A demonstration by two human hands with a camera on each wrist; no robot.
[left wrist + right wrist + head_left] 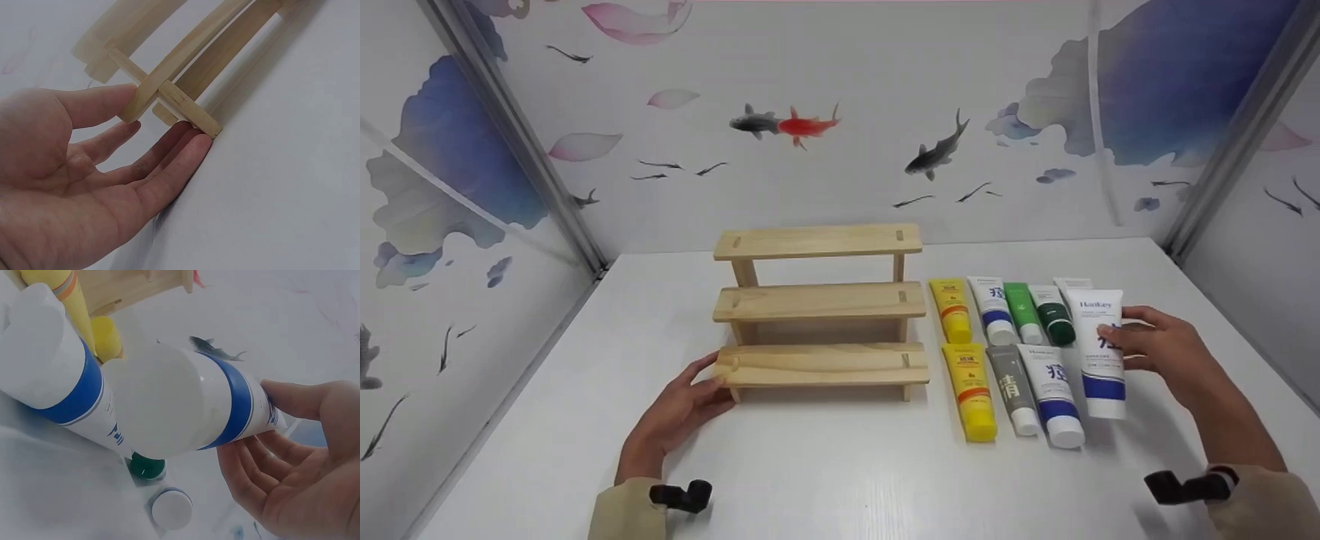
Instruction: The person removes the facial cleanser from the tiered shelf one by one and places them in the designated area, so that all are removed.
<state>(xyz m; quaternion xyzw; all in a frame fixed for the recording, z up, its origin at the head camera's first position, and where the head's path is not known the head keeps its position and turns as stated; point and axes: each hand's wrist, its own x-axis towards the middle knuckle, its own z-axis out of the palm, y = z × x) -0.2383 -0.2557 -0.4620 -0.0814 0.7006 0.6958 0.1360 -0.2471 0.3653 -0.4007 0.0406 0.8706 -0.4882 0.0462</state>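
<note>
A three-step wooden display rack (821, 365) stands on the table in the head view. At its lowest step's left end, my left hand (679, 409) grips it, thumb on the board and fingers by the leg, as the left wrist view shows of the rack (185, 107). My right hand (1166, 349) holds a white squeeze tube (1102, 390) with a blue band, cap downward, between thumb and fingers. The right wrist view shows this tube (216, 402) with its cap toward the camera. It is raised over the right end of the rows of tubes, partly hiding a white tube (1072, 283) behind.
Several tubes lie in two rows right of the rack: yellow (971, 394), grey (1012, 390), white and blue (1051, 390), green (1023, 311), and white with a dark green cap (1051, 315). A patterned wall (847, 187) borders the white table (810, 480).
</note>
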